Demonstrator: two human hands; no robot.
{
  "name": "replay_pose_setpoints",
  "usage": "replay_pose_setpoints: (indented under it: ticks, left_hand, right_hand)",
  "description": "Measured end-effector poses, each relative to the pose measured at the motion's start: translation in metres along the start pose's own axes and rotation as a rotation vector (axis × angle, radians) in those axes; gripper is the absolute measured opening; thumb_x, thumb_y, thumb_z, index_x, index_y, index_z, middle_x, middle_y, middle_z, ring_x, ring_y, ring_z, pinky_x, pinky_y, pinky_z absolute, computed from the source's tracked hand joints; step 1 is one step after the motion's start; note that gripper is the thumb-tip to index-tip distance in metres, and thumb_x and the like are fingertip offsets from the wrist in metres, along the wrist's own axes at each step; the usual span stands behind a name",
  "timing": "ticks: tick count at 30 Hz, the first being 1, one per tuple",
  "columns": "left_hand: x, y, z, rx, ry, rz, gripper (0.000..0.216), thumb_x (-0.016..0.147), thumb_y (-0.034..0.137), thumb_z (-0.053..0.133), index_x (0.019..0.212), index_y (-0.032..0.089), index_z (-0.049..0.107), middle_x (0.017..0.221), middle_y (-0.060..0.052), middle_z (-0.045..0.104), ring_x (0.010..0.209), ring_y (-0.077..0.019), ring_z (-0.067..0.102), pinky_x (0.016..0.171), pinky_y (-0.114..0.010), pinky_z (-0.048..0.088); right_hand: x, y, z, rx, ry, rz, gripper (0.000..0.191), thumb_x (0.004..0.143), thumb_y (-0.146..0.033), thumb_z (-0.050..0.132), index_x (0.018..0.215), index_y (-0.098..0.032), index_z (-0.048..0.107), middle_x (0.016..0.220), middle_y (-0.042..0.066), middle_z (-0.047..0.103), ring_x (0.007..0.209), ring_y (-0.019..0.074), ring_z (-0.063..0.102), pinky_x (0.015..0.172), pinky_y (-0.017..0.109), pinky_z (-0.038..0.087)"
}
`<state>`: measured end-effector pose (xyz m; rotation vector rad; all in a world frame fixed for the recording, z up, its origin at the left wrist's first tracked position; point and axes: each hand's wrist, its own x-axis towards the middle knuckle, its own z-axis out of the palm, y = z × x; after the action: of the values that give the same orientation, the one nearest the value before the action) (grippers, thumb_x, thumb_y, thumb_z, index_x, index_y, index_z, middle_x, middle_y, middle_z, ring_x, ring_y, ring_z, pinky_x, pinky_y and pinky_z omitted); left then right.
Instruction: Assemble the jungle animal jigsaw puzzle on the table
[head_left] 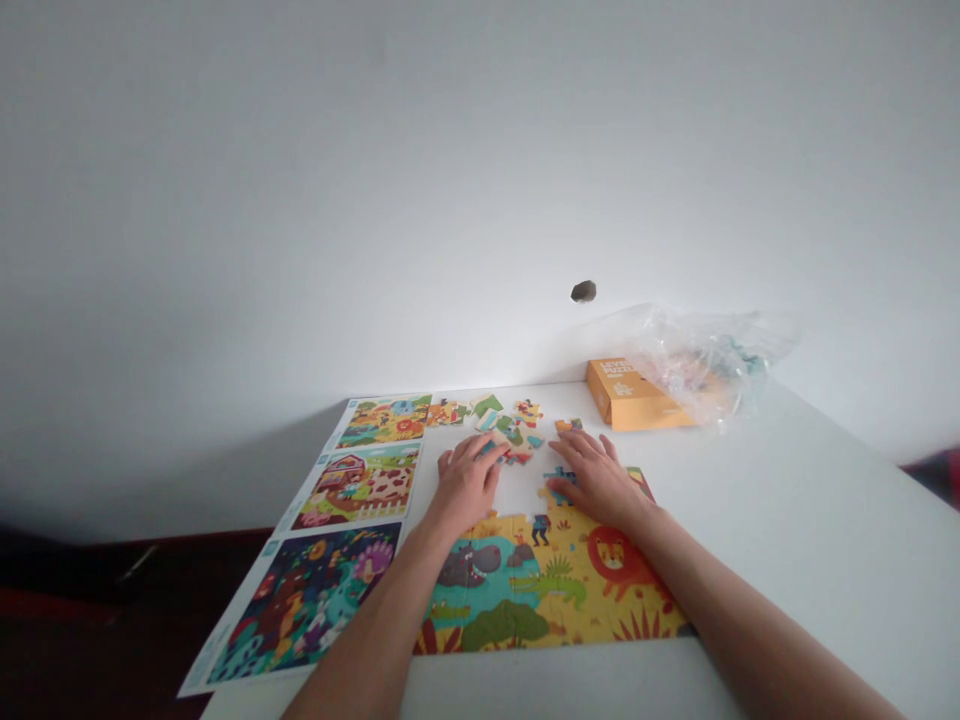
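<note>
A partly joined jigsaw puzzle lies flat on the white table, showing a hippo, a crocodile and a lion on yellow ground. My left hand is above its upper left edge, fingers stretched forward to the loose puzzle pieces; its fingertips appear to touch them. Over the puzzle's upper right part rests my right hand, fingers spread, its thumb by a blue puzzle piece. Just beyond its fingertips is an orange loose piece. The palms hide part of the puzzle's upper edge.
Left of the puzzle lies a printed sheet with three pictures: jungle, farm and night scenes. An orange puzzle box stands at the back right, partly under a clear plastic bag. The white wall behind has a small hole.
</note>
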<state>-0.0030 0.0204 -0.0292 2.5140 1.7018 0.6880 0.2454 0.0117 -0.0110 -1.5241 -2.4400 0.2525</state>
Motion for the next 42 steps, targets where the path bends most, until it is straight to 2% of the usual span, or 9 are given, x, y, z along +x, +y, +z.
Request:
replay_pose_setpoints:
  ticks: [5, 8, 14, 19, 28, 33, 36, 40, 42]
  left_hand:
    - [-0.001, 0.006, -0.002, -0.059, -0.095, 0.112, 0.044, 0.093, 0.018, 0.045, 0.131, 0.037, 0.055, 0.144, -0.001, 0.051, 0.132, -0.0248, 0.046, 0.106, -0.052, 0.037]
    - [0.000, 0.002, -0.002, -0.068, -0.087, 0.099, 0.043, 0.092, 0.021, 0.049, 0.133, 0.032, 0.054, 0.142, -0.004, 0.053, 0.132, -0.0252, 0.046, 0.107, -0.049, 0.037]
    - [0.005, -0.027, -0.009, 0.128, 0.096, -0.291, 0.053, 0.089, 0.043, 0.053, 0.139, 0.025, 0.050, 0.147, -0.007, 0.047, 0.132, -0.0349, 0.041, 0.105, -0.053, 0.036]
    - [0.006, -0.038, -0.008, 0.211, -0.017, -0.468, 0.074, 0.086, 0.060, 0.048, 0.149, 0.023, 0.034, 0.154, -0.011, 0.036, 0.134, -0.0444, 0.032, 0.100, -0.064, 0.032]
    - [0.008, -0.033, -0.007, 0.212, 0.018, -0.332, 0.057, 0.088, 0.051, 0.049, 0.140, 0.026, 0.048, 0.141, -0.010, 0.051, 0.126, -0.0348, 0.042, 0.099, -0.051, 0.040]
    - [0.008, -0.029, -0.005, 0.184, -0.043, -0.249, 0.065, 0.087, 0.053, 0.052, 0.146, 0.027, 0.039, 0.152, -0.007, 0.040, 0.140, -0.0365, 0.026, 0.105, -0.058, 0.032]
    - [0.006, -0.024, -0.005, 0.109, -0.080, -0.170, 0.063, 0.089, 0.048, 0.052, 0.147, 0.030, 0.036, 0.150, -0.005, 0.043, 0.139, -0.0322, 0.031, 0.110, -0.058, 0.027]
    - [0.004, -0.019, -0.003, 0.056, -0.103, -0.057, 0.061, 0.086, 0.048, 0.057, 0.144, 0.036, 0.041, 0.150, -0.003, 0.043, 0.138, -0.0332, 0.035, 0.110, -0.060, 0.023]
    - [0.003, -0.017, 0.000, 0.048, -0.106, -0.021, 0.060, 0.084, 0.051, 0.060, 0.140, 0.037, 0.046, 0.151, -0.003, 0.042, 0.137, -0.0350, 0.035, 0.110, -0.061, 0.024]
  right_hand:
    - [0.013, -0.014, -0.004, 0.001, -0.081, -0.124, 0.058, 0.094, -0.037, 0.051, 0.149, -0.030, 0.031, 0.159, 0.006, 0.023, 0.146, 0.0333, 0.015, 0.111, 0.063, 0.021]
    - [0.025, -0.023, -0.001, 0.027, -0.104, -0.204, 0.062, 0.095, -0.040, 0.051, 0.151, -0.030, 0.027, 0.158, 0.006, 0.027, 0.145, 0.0337, 0.017, 0.111, 0.063, 0.021]
    - [0.029, -0.021, 0.009, 0.052, 0.035, -0.179, 0.038, 0.094, -0.038, 0.054, 0.130, -0.027, 0.055, 0.139, 0.007, 0.054, 0.135, 0.0309, 0.037, 0.111, 0.060, 0.017]
    - [0.026, -0.020, 0.012, 0.081, 0.142, -0.209, 0.026, 0.096, -0.037, 0.054, 0.116, -0.024, 0.063, 0.124, 0.008, 0.064, 0.126, 0.0274, 0.046, 0.109, 0.052, 0.022]
    - [0.032, -0.021, 0.019, 0.092, 0.212, -0.205, 0.026, 0.097, -0.038, 0.052, 0.115, -0.024, 0.064, 0.125, 0.010, 0.062, 0.122, 0.0262, 0.049, 0.108, 0.051, 0.024]
    - [0.033, -0.019, 0.023, 0.032, 0.157, -0.089, 0.047, 0.093, -0.046, 0.054, 0.134, -0.024, 0.051, 0.144, 0.013, 0.047, 0.136, 0.0340, 0.033, 0.108, 0.058, 0.023]
    - [0.033, -0.017, 0.025, 0.045, 0.069, -0.100, 0.059, 0.092, -0.054, 0.050, 0.142, -0.023, 0.043, 0.149, 0.013, 0.042, 0.139, 0.0352, 0.029, 0.109, 0.064, 0.017]
    - [0.033, -0.022, 0.022, 0.072, 0.024, -0.198, 0.057, 0.095, -0.053, 0.044, 0.145, -0.025, 0.038, 0.152, 0.010, 0.038, 0.141, 0.0309, 0.027, 0.112, 0.062, 0.012]
    - [0.033, -0.027, 0.019, 0.040, 0.084, -0.118, 0.051, 0.096, -0.046, 0.045, 0.143, -0.025, 0.040, 0.151, 0.010, 0.040, 0.140, 0.0307, 0.029, 0.112, 0.059, 0.016]
